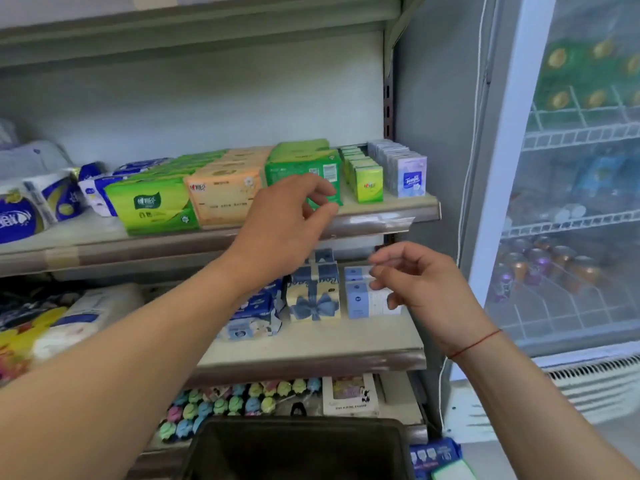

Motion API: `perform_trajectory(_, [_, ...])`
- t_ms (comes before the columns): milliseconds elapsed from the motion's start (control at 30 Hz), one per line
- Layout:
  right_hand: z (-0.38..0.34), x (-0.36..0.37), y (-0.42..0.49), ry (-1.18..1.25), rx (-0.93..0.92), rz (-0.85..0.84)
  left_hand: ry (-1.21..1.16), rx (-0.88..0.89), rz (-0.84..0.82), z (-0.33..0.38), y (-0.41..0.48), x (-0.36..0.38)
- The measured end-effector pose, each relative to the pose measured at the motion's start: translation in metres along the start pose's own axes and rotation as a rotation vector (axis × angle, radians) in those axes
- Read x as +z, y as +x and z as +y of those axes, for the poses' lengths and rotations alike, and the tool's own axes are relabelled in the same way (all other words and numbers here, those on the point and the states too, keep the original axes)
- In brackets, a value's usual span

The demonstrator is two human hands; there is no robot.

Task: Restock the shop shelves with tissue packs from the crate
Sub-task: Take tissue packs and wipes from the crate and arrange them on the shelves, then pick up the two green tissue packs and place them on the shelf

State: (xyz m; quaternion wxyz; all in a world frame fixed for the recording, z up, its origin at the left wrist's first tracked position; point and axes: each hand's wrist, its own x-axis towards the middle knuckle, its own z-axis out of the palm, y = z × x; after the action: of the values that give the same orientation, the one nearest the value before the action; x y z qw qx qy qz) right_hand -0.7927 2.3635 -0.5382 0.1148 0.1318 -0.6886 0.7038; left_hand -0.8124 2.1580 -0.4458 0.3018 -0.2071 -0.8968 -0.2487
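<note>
My left hand [287, 216] reaches up to the upper shelf [388, 206], its loosely curled fingers just in front of a dark green tissue pack [304, 164] and holding nothing that I can see. My right hand [419, 282] hovers lower, fingers loosely curled and empty, in front of light blue small tissue packs [358, 294] on the middle shelf [311, 344]. Next to those stands a bow-printed tissue pack [313, 296]. The dark crate [298, 448] sits at the bottom of view, and what it holds is hidden in shadow.
The upper shelf carries light green packs [149, 206], orange packs [221, 195], small yellow-green packs [367, 181] and pale Tempo packs [408, 174]. Toilet rolls [38, 202] lie at left. A glass-door drinks fridge [575, 202] stands at right. Colourful small items [221, 407] fill the lowest shelf.
</note>
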Motion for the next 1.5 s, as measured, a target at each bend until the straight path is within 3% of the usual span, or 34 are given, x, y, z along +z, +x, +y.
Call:
perform_trajectory(100, [0.016, 0.012, -0.019, -0.063, 0.045, -0.024, -0.178, -0.150, -0.054, -0.014, -0.057, -0.001])
perform_trajectory(467, [0.077, 0.071, -0.094, -0.280, 0.205, -0.090, -0.412, -0.535, -0.141, -0.090, -0.244, 0.038])
perform_trajectory(667, [0.114, 0.081, -0.124, -0.410, 0.341, -0.154, -0.350, -0.518, -0.337, -0.100, -0.279, 0.062])
perform_trajectory(867, [0.125, 0.073, -0.128, -0.464, 0.417, -0.186, -0.323, -0.505, -0.317, -0.117, -0.276, 0.057])
perform_trajectory(1167, [0.153, 0.075, -0.143, -0.523, 0.518, -0.356, -0.316, -0.533, -0.484, -0.143, -0.314, 0.053])
perform_trajectory(1333, [0.169, 0.077, -0.157, -0.505, 0.617, -0.440, -0.266, -0.602, -0.579, -0.158, -0.334, 0.050])
perform_trajectory(1500, [0.196, 0.069, -0.197, -0.332, 0.806, -0.376, -0.356, -0.794, -0.644, -0.170, -0.369, 0.054])
